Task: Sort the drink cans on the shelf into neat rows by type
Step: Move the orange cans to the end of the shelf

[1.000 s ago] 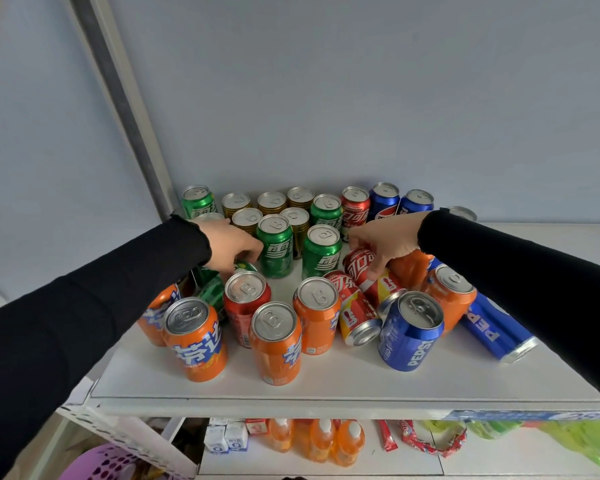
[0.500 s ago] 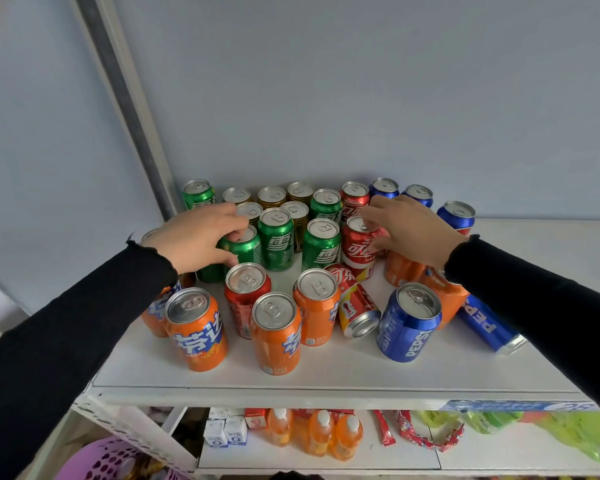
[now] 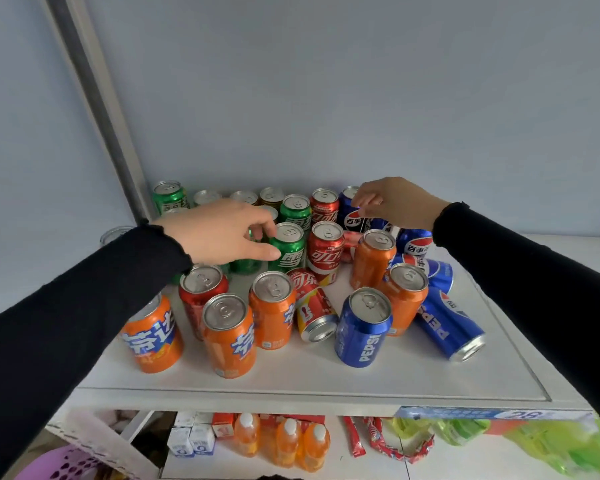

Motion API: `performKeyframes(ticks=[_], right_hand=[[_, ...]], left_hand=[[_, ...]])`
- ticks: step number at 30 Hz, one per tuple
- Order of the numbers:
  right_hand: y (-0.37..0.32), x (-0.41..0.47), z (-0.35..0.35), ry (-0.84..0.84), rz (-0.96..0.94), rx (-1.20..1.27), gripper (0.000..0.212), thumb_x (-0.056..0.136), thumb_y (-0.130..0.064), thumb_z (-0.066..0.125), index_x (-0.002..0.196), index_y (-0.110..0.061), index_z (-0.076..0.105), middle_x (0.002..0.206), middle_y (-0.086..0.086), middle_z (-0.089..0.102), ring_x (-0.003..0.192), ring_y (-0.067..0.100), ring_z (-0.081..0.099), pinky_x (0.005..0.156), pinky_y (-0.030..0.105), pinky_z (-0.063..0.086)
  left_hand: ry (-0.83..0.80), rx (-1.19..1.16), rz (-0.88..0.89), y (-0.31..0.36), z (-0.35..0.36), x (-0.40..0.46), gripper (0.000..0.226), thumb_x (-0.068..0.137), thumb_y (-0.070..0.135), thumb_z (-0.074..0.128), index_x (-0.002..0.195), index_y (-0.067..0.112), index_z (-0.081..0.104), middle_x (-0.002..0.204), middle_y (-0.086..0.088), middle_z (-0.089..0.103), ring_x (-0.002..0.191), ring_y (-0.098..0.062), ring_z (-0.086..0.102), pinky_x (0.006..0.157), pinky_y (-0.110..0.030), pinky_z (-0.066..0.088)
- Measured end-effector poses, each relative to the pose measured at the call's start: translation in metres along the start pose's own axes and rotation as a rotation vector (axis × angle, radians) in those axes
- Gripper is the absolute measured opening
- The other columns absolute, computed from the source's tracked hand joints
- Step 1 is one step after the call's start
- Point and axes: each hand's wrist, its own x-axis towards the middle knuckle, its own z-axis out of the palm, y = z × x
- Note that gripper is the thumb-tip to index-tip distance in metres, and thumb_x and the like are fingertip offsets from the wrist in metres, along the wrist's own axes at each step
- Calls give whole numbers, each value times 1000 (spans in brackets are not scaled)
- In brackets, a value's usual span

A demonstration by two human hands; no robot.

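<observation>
Drink cans crowd the white shelf. Green cans, gold cans, a red can and blue Pepsi cans stand at the back. My left hand curls over a green can, thumb touching the neighbouring green can. An upright red cola can stands beside that. My right hand hovers with loose fingers over a back Pepsi can, holding nothing. Orange cans stand in front. A red can and a Pepsi can lie on their sides.
A grey metal post rises at the back left against the pale wall. The lower shelf holds orange bottles, small white cartons, red snack packets and green bags. A purple basket sits bottom left.
My right hand stood a red cola can upright, let go and lifted toward the back Pepsi cans. My left hand brought a green can in among the other green cans.
</observation>
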Motion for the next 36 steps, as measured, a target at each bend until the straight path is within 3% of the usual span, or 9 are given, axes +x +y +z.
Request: performKeyframes(ticks=[6,11,16,22,25,28,30,33,36], right_hand=[[18,25,-7,-231,-142,-134,34,95,-13,58,128,-19,66,123,0,65,111,19,56,98,28,38],[24,53,3,-410,-317,-318,51,89,-10,63,137,-26,58,93,-11,63,85,13,54,86,29,45],[31,81,21,-532,-465,-510,67,89,-19,63,147,-45,40,83,-11,63,84,19,66,88,36,57],[36,93,26,-797,-429,-325,80,93,-3,64,155,-34,24,97,-12,53,97,18,57,77,33,58],[38,94,28,-786,-438,-298,71,93,-4,65,151,-31,34,120,2,58,106,27,62,74,34,61],[43,93,26,-722,-443,-278,66,91,-6,66,145,-32,38,99,-8,54,93,25,64,64,27,57],[46,91,25,-693,-451,-289,63,91,-8,65,142,-34,39,102,-5,55,90,24,66,64,25,55],[47,86,25,-676,-474,-326,60,93,-8,61,142,-33,38,111,0,57,90,24,68,64,25,56],[47,81,23,-649,-496,-334,56,91,-6,62,138,-30,41,96,-4,56,76,16,62,60,25,53]], left_hand=[[-168,119,-146,58,20,28,57,90,65,55,133,28,57,122,6,63,101,-12,58,84,-32,49],[-220,246,-341,78,38,43,66,83,78,52,119,24,64,108,0,68,93,-19,64,80,-38,55],[-258,176,-517,86,61,47,64,70,82,62,106,29,62,98,5,65,86,-16,61,83,-40,55],[-355,145,-641,96,64,56,70,71,74,70,117,23,62,106,3,67,93,-17,64,86,-35,55],[-372,81,-653,99,62,58,64,74,64,75,117,18,63,103,2,67,91,-18,65,85,-35,56],[-336,44,-644,103,63,57,70,73,52,81,130,20,53,111,3,64,95,-19,63,82,-32,54],[-320,20,-609,107,64,57,78,74,43,83,140,26,44,116,4,60,99,-18,60,81,-31,50],[-370,17,-583,111,62,63,88,76,37,83,150,32,35,139,2,55,119,-21,56,98,-35,47],[-421,67,-585,109,64,69,83,77,43,80,147,38,37,140,4,54,123,-23,55,105,-41,46]])
